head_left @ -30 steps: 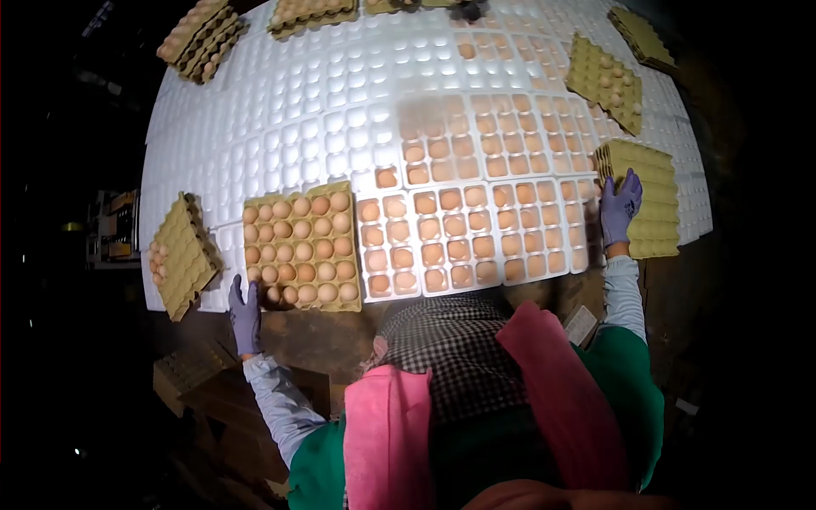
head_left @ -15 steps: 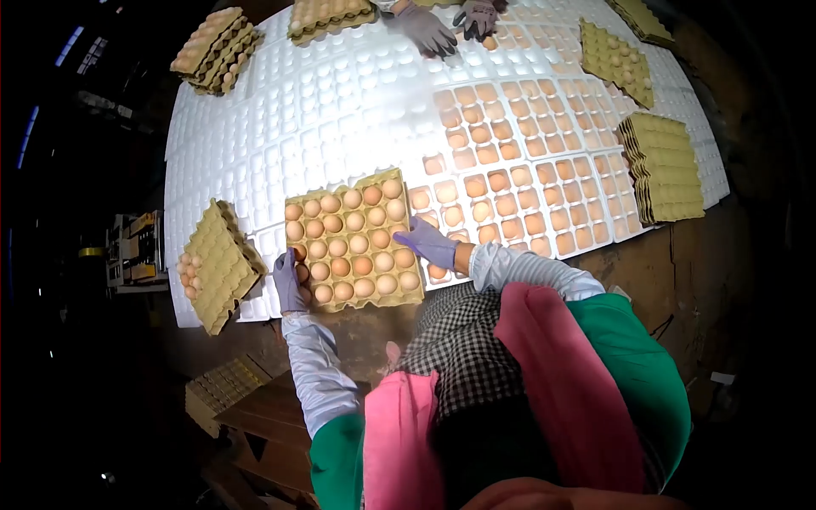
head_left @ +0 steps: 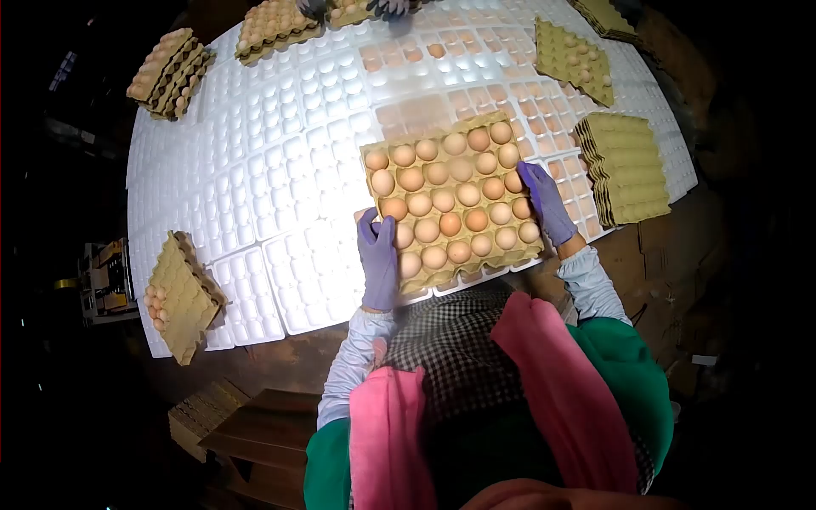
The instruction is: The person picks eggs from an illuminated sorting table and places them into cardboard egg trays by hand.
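A tan cardboard tray full of brown eggs (head_left: 450, 200) is held between my two gloved hands, over the white plastic trays near my body. My left hand (head_left: 378, 259) grips its left edge, fingers closed on the rim. On its right edge, my right hand (head_left: 548, 204) is closed with the thumb and fingers at the rim. The egg tray covers part of the egg-filled white trays (head_left: 574, 191) beneath and beside it. To its left lie white trays with empty cells (head_left: 310, 280).
Stacked cardboard trays (head_left: 625, 170) stand at the right, with a partly filled one (head_left: 574, 64) behind. A tilted tray (head_left: 187, 297) with several eggs is at the left. Egg stacks (head_left: 170, 72) stand at the far left. Another person's gloved hands (head_left: 391, 8) show at the far edge.
My right hand came from the right-hand stack to the egg tray's edge. Both hands have since lifted the tray and carried it right, over the filled white trays. The other person's hands shifted left.
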The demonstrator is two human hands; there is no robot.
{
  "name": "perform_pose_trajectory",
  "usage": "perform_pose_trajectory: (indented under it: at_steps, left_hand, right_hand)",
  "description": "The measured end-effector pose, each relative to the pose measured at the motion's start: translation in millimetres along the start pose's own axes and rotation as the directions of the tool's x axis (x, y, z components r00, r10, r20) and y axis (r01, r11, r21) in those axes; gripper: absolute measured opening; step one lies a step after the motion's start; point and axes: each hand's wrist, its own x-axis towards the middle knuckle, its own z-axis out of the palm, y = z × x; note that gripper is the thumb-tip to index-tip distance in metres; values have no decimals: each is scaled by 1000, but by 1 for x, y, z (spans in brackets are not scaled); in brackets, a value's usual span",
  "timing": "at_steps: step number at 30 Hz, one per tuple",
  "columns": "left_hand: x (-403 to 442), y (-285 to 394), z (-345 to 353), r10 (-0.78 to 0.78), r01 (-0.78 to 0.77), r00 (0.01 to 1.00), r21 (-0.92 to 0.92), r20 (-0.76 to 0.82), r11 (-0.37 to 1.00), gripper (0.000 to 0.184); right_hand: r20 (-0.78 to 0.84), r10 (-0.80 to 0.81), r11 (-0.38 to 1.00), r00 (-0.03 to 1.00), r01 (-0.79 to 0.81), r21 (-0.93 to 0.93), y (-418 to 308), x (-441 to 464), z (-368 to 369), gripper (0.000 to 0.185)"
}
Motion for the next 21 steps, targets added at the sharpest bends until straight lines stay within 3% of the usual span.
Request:
perform_pose_trajectory:
  at_steps: [1,4,9,10,11,12,13,16,19,20,21]
  left_hand:
    - [7,-13,21,14,-14,1000,-35,15,999,38]
    - [31,-57,57,103,-106,994,86,44,991,35]
    - [25,-62,49,-19,-49,973,289,229,956,46]
    - [16,-46,45,129,-255,956,526,263,811,46]
    - [4,-29,41,255,-424,905,705,340,568,46]
    - [-4,-25,38,141,-443,883,693,448,569,51]
    - [-10,-33,36,93,-524,833,723,545,450,50]
    - [-18,-51,53,291,-648,757,730,586,217,44]
    - [-16,-40,54,54,-479,865,787,499,388,48]
    - [-20,-43,50,77,-421,896,784,436,457,50]
    - [-22,-49,40,60,-277,939,638,340,718,48]
  right_hand:
    - [-24,-122,990,992,120,-73,23,26,-22,40]
    - [-16,-47,991,999,44,-129,45,69,-57,43]
    - [176,-62,972,982,100,-212,58,77,-95,50]
    - [156,16,999,988,-8,-53,52,66,-94,48]
    - [191,-227,836,955,292,-465,45,49,-103,50]
    - [362,-368,660,856,515,-546,57,40,-116,48]
    - [535,-455,433,712,702,-565,64,32,-124,47]
    - [594,-436,341,676,735,-586,79,15,-126,41]
    - [594,-476,422,649,761,-493,86,23,-128,34]
    - [499,-473,556,726,685,-471,88,20,-131,32]
    - [403,-451,677,797,599,-428,88,15,-135,31]
